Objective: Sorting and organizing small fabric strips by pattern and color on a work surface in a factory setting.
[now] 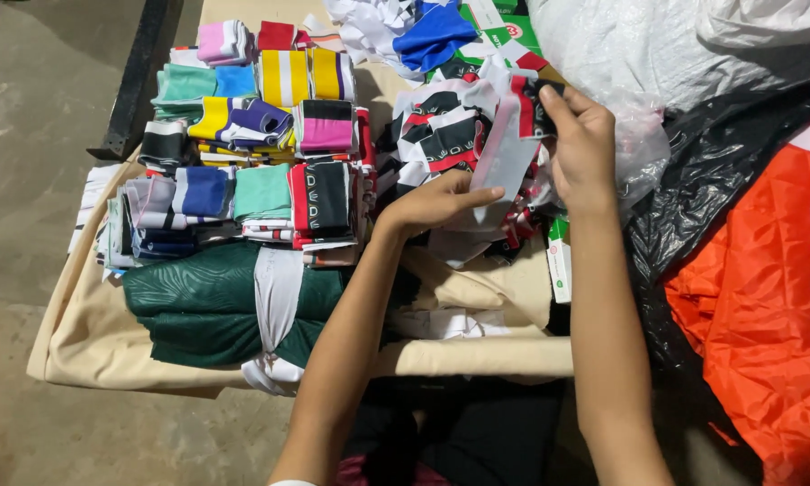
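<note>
Left grip (436, 202), right grip (580, 144) pinch white strip (506, 162) over striped pile (441, 135).

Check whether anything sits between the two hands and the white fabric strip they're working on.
Nothing visible does. The right hand already pinches the top of the white strip, and the left hand touches its lower end. The pile of black, white and red pieces lies behind and beside it, not between.
</note>
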